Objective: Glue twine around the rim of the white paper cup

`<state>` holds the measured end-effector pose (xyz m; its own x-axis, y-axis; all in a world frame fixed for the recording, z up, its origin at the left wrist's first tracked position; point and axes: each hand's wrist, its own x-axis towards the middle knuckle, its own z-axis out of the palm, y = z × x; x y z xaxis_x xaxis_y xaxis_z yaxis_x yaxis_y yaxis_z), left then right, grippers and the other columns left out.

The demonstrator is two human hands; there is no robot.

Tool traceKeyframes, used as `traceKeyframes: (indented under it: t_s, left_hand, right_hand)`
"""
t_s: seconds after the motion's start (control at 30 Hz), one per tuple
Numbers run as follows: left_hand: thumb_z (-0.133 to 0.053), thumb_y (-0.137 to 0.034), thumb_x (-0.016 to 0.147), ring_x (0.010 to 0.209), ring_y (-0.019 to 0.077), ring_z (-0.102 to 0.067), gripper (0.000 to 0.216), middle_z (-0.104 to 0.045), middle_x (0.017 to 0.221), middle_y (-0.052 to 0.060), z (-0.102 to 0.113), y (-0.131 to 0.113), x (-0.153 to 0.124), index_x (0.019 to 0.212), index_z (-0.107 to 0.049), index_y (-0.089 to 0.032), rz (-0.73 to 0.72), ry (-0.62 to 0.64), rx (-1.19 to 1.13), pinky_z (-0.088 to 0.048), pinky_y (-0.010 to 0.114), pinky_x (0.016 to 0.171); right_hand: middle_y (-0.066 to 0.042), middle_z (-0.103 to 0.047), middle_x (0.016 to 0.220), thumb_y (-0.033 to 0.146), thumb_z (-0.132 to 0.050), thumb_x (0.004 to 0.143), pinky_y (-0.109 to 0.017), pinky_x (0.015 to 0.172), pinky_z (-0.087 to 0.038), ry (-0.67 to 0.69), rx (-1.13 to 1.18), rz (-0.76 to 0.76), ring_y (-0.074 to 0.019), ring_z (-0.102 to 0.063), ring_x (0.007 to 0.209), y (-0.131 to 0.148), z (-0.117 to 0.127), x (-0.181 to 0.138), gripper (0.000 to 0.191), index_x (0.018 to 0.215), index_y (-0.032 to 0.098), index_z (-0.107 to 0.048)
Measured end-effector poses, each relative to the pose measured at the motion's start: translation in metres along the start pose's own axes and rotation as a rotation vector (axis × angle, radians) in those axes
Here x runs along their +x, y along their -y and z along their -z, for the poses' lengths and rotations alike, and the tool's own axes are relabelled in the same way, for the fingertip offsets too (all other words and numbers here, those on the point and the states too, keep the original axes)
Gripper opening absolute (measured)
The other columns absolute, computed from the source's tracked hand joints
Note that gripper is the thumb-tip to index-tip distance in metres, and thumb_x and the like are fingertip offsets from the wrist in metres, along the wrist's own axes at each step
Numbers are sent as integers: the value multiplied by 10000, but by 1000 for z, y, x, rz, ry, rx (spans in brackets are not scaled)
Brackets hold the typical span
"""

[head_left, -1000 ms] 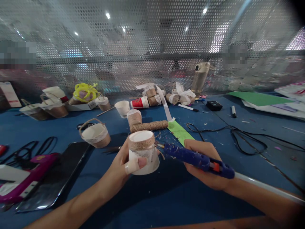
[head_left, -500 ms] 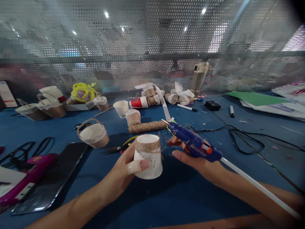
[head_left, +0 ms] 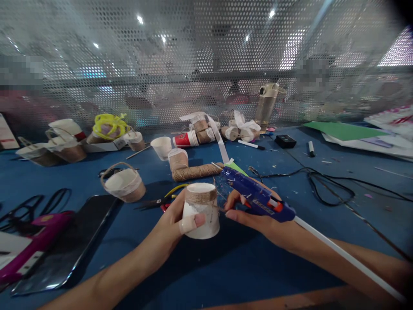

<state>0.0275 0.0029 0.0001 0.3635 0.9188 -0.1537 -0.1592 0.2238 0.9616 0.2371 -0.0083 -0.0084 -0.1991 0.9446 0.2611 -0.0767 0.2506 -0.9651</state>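
Note:
My left hand [head_left: 176, 224] is wrapped round an upturned white paper cup [head_left: 201, 211] with a band of jute twine near its top; my thumb carries a plaster. My right hand [head_left: 254, 217] grips a blue hot glue gun [head_left: 254, 196] with an orange trigger, its nozzle pointing up and left, away from the cup. The fingertips of that hand reach the cup's right side. A white glue stick [head_left: 345, 258] juts from the gun's back along my forearm.
On the blue table [head_left: 226, 267] lie a twine spool [head_left: 195, 171], a twine-wrapped basket cup [head_left: 124, 184], scissors [head_left: 155, 202], more cups [head_left: 161, 146], a black tablet [head_left: 69, 241], a pink glue gun [head_left: 30, 245], black cables [head_left: 325, 183], a bottle [head_left: 266, 105] and green paper [head_left: 345, 130]. A perforated screen [head_left: 206, 64] stands behind.
My right hand lifted the glue gun's nozzle off the cup's twine band and swung it up and left. Its fingers then came in against the cup's right side. The cup shifted slightly right.

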Motion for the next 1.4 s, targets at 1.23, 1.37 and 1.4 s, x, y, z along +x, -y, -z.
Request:
traceKeyframes:
  t_s: [1.23, 1.37, 1.4]
  left_hand:
    - [-773, -343, 697, 1019, 272, -618, 516, -698, 1096, 56, 8, 9, 0, 1180, -616, -254, 47, 184, -68, -486, 260, 702]
    - [-770, -349, 696, 1016, 274, -612, 544, -694, 1094, 58, 8, 10, -1, 1203, -596, -251, 55, 194, -58, -480, 267, 708]
    - [-771, -348, 695, 1011, 272, -612, 549, -693, 1091, 58, 8, 10, -1, 1205, -591, -249, 58, 196, -58, -477, 265, 704]
  right_hand:
    - [29, -596, 771, 256, -687, 806, -238, 689, -462, 57, -127, -154, -110, -559, 716, 4, 4, 5, 91, 801, 194, -620]
    - [30, -602, 769, 249, -684, 814, -239, 708, -469, 64, -125, -171, -115, -568, 733, 4, 4, 5, 88, 791, 198, -616]
    - [31, -606, 773, 243, -682, 817, -238, 712, -469, 65, -124, -168, -115, -571, 739, 4, 4, 5, 81, 794, 200, -617]
